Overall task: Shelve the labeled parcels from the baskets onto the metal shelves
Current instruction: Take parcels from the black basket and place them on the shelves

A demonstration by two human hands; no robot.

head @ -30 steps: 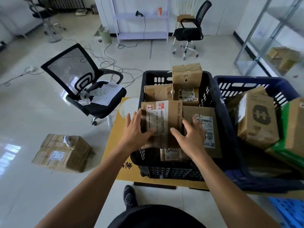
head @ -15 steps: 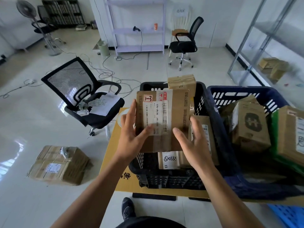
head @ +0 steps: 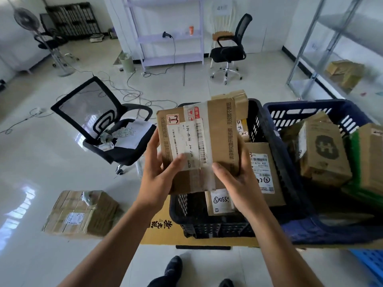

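Note:
A flat cardboard parcel [head: 215,141] with a white shipping label is held up above the black basket [head: 275,162]. My left hand [head: 159,177] grips its left lower edge, thumb on the label. My right hand [head: 236,181] holds its right lower corner, thumb on the front. Several more labeled parcels lie in the black basket, one with a white label [head: 262,175]. A blue basket [head: 323,112] to the right holds several brown boxes [head: 323,154]. Metal shelves [head: 315,38] stand at the far right with boxes on a low shelf.
A black mesh office chair [head: 91,114] stands left of the baskets. A taped carton [head: 80,214] lies on the floor at lower left. Cables [head: 128,94] trail across the floor. A second chair [head: 230,50] and a purple rack [head: 165,34] stand at the back wall.
Both hands have lifted the flat parcel out of the black basket and raised it toward me. The view has tilted up.

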